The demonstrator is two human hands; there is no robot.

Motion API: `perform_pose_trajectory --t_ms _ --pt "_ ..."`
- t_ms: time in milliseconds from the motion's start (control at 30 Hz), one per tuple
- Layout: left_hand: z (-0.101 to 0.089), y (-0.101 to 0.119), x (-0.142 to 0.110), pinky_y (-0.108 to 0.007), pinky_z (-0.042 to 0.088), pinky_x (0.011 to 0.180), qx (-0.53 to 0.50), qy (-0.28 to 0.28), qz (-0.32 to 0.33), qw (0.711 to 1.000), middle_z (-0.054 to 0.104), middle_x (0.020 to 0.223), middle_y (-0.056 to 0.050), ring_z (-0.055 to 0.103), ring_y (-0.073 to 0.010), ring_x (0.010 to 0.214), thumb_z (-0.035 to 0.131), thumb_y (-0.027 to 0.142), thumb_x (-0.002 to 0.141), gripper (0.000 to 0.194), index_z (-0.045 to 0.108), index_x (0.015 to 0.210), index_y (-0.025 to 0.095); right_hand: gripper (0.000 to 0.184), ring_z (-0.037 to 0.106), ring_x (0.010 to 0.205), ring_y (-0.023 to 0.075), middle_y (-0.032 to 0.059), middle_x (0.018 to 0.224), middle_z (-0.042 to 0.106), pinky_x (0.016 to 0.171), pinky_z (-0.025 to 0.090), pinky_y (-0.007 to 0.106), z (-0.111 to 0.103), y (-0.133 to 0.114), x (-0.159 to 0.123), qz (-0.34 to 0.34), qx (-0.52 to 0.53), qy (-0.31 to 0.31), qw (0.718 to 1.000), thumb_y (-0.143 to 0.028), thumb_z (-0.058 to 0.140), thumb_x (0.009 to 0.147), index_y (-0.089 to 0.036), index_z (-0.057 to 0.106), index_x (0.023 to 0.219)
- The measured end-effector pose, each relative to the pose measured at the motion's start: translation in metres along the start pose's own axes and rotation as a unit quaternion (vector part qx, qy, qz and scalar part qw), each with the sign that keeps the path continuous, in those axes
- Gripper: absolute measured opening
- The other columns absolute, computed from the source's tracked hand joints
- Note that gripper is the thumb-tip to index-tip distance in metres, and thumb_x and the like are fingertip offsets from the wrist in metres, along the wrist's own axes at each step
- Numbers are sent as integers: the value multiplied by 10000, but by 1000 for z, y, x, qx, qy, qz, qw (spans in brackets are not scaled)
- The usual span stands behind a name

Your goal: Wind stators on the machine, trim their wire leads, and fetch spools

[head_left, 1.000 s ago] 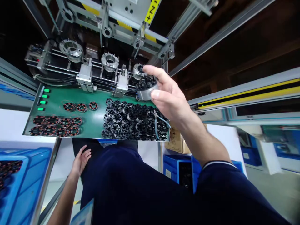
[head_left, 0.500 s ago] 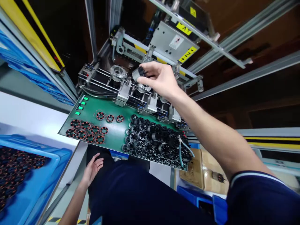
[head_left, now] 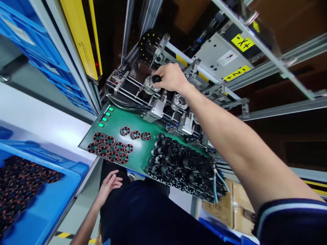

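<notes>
My right hand (head_left: pixel 171 77) pinches a cylindrical motor part (head_left: pixel 156 79) with a black top, at the leftmost round metal fixture (head_left: pixel 148 85) of the machine. Whether the part is seated or only held just over the fixture I cannot tell; my fingers cover some of it. A second round fixture (head_left: pixel 178 102) lies below my wrist. Down by my lap, my left hand (head_left: pixel 109 185) is held with its fingers loosely stretched out and nothing in them. Nearest to it is the front edge of the green mat (head_left: pixel 139 158), where small stator rings with orange windings (head_left: pixel 103 150) lie in rows.
Many black-and-silver cylindrical parts (head_left: pixel 176 160) are packed on the mat's right side, with a pale blue cord (head_left: pixel 216 187) on them. A blue bin (head_left: pixel 63 183) of wound rings stands at left. Metal frame bars (head_left: pixel 265 51) cross above the machine.
My right hand has carried the motor part left and down from above the middle fixture to the leftmost one. The view has shifted; my left hand stays by my lap.
</notes>
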State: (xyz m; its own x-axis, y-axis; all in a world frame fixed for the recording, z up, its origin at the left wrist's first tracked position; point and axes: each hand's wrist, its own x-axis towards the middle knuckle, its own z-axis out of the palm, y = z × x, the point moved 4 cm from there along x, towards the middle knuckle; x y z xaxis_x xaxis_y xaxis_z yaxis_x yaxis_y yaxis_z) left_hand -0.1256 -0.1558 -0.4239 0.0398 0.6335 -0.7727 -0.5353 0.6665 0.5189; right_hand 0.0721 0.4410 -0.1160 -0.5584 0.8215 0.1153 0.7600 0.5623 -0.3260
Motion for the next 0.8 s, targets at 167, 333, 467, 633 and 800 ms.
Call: perform_pose_trajectory --t_ms 167,333,467,633,800 --pt "14 12 2 -270 607 558 176 -26 25 984 880 1038 -115 873 -258 774 833 899 866 917 700 1437 194 657 825 1275 465 137 1243 895 1222 632 703 -10 6 17 30 -11 -84 996 -610 1015 762 -222 906 1281" --pt "13 12 1 -234 543 491 201 -6 35 979 866 1016 -107 858 -247 731 774 899 877 887 700 1411 194 815 748 1418 472 183 1543 805 1293 586 700 -2 -14 -9 43 -60 -99 992 -685 857 915 -194 796 1563" --pt "6 8 -6 -219 486 436 199 43 61 977 832 926 -73 807 -225 640 770 894 881 816 738 1312 202 1215 331 1744 614 280 1944 342 1297 475 876 36 -34 -53 52 -126 -63 989 -804 786 934 -64 449 1837" --pt "5 13 -14 -229 451 439 247 60 107 961 821 863 -69 738 -192 537 866 757 916 580 834 1145 225 1308 105 1796 664 225 2014 126 1282 361 1003 81 -26 -60 46 -17 19 999 -842 822 933 -181 266 1915" --pt "5 25 -16 -296 528 499 277 58 140 949 785 767 -52 658 -184 460 959 732 845 521 865 994 242 1203 200 1796 627 123 2033 144 1311 353 981 61 -25 -75 50 -13 -5 999 -870 697 1004 -309 208 1949"
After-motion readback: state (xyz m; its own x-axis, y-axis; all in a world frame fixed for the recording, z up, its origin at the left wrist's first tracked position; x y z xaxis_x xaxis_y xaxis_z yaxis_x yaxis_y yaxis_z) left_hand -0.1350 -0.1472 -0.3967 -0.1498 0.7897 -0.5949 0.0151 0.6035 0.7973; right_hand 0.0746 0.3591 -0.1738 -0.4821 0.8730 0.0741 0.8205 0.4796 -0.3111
